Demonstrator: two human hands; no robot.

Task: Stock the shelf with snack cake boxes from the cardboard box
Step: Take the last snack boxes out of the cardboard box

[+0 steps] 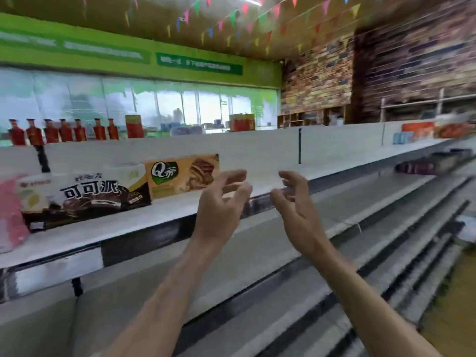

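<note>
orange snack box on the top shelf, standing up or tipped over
Standing up. The orange snack box rests on its long bottom edge on the shelf, printed front facing out; both hands are off it.

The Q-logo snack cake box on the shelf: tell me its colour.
Orange-tan snack cake box with a green Q logo, seen in the head view.

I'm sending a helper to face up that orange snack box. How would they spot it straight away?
Look at the top white shelf, below the row of red bottles. Right of the wide cocoa pie box stands the orange box, just beyond the open left hand. It alone is orange, with a green Q logo and a chocolate cake picture.
</note>
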